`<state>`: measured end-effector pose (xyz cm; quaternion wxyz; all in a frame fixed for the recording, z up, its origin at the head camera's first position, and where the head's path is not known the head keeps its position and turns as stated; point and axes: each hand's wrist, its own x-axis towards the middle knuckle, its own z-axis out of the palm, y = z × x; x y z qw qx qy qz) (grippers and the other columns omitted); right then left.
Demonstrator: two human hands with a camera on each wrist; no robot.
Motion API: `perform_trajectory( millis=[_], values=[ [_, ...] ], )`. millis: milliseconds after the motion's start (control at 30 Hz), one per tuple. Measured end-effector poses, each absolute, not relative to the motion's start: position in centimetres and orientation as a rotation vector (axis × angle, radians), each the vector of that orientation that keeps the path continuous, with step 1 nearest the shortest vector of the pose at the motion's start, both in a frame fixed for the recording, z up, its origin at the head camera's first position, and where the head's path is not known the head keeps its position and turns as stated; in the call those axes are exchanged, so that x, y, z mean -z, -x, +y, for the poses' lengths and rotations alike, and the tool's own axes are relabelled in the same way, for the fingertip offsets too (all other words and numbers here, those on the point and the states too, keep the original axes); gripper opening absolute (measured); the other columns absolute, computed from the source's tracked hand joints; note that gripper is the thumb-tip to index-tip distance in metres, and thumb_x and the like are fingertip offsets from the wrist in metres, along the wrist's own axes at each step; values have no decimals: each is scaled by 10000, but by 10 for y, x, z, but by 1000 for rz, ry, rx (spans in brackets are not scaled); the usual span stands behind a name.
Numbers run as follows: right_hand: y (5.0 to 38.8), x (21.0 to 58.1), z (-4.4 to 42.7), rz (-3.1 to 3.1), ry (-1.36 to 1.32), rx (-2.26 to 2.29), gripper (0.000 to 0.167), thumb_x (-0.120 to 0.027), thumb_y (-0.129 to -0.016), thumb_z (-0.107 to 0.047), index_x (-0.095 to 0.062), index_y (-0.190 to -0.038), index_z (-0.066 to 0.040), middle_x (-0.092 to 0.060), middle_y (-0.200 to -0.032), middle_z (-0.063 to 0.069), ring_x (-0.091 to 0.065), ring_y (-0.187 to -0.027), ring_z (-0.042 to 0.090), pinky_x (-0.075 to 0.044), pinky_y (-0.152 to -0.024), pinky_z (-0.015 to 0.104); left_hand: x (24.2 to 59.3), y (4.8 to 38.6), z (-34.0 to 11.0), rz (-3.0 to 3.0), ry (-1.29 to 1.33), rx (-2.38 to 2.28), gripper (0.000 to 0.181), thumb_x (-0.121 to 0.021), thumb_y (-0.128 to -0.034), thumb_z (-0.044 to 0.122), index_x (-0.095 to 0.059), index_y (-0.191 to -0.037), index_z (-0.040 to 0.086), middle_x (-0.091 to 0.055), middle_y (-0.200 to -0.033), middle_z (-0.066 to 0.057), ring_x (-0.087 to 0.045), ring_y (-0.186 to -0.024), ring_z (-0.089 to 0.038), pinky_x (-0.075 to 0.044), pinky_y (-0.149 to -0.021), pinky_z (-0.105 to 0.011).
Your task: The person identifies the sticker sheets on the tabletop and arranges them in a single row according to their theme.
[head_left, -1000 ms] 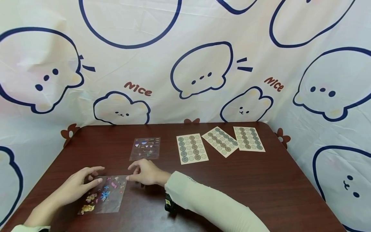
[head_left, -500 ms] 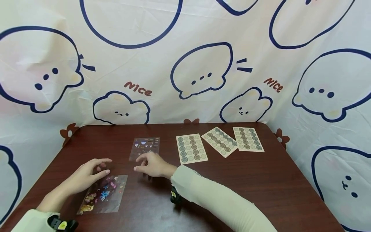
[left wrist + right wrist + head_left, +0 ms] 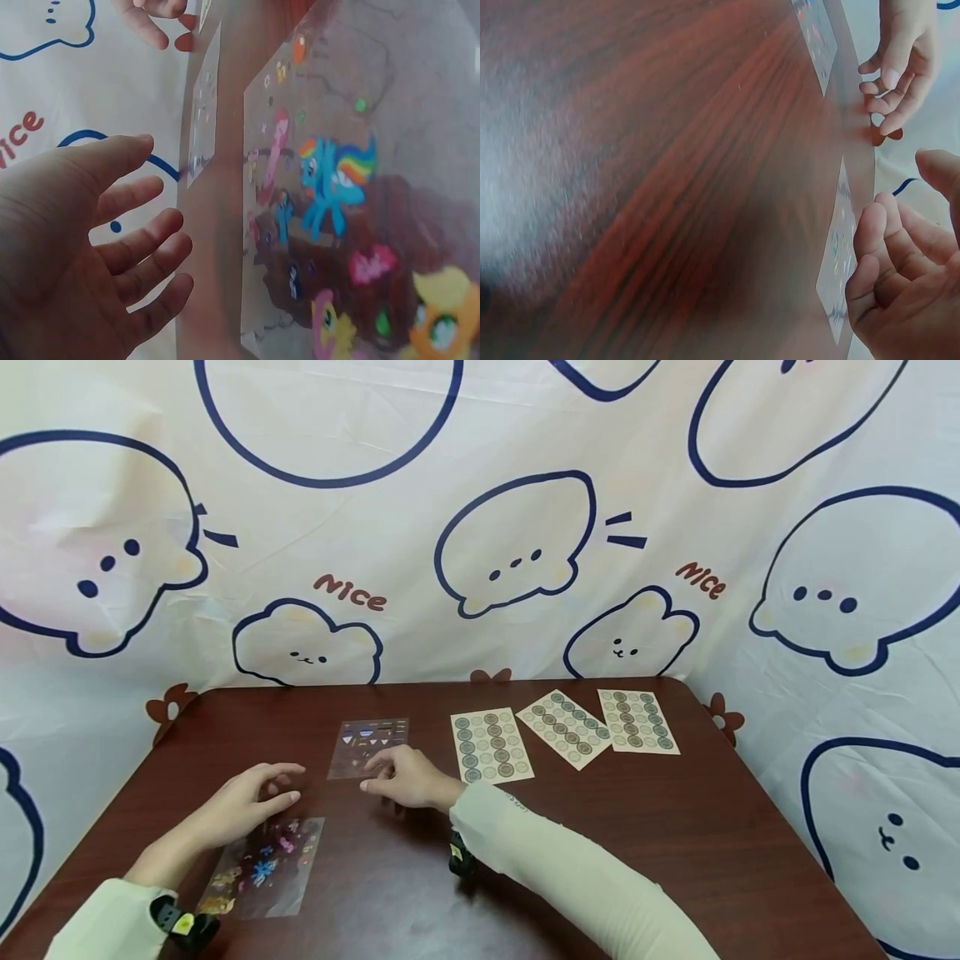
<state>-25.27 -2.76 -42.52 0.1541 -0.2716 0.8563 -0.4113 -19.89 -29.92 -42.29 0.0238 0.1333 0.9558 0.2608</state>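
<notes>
Holding nothing, my left hand and right hand have loose fingers, the pony sheet lying near the surface's left edge, maybe for easy reach.

Two clear sheets, three cream sheets

So the white backdrop says "Nice" twice in reddish-brown letters, once around 10 o'clock and again near 2 from the head cam. There's also tiny dark lettering on the right sleeve, between 5 and 6, too small to read.
</notes>
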Motion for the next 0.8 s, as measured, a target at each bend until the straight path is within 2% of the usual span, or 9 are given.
perform_trajectory(
  millis=[200, 333, 633, 800],
  values=[
    [261, 427, -24, 2450, 765, 1188, 343, -699, -963, -243, -687, -1240, -40, -724, -900, 36, -611, -660, 54, -485, -709, 176, 422, 211, -294, 2947, -418, -826, 438, -669, -980, 247, -598, -1342, 10, -647, -1151, -191, -562, -944, -227, -471, -731, -359],
    [266, 429, -23, 2446, 733, 1204, 335, -701, -959, -234, -688, -1236, -46, -716, -877, 35, -624, -621, 88, -493, -688, 188, 423, 218, -290, 2936, -402, -829, 442, -675, -973, 245, -596, -1337, 8, -640, -1166, -218, -574, -962, -258, -498, -763, -419],
    [272, 430, -21, 2458, 676, 1203, 332, -701, -958, -228, -686, -1237, -49, -655, -825, -1, -560, -554, 77, -469, -600, 198, 426, 229, -287, 2894, -385, -821, 475, -669, -968, 221, -562, -1363, -20, -609, -1210, -270, -585, -1025, -335, -508, -842, -530],
    [276, 432, -20, 2477, 669, 1195, 327, -701, -958, -229, -687, -1226, -43, -632, -827, -14, -527, -601, 63, -444, -596, 186, 428, 236, -283, 2882, -376, -836, 501, -678, -964, 225, -545, -1386, -9, -588, -1237, -267, -566, -1067, -349, -491, -884, -549]
  ],
)
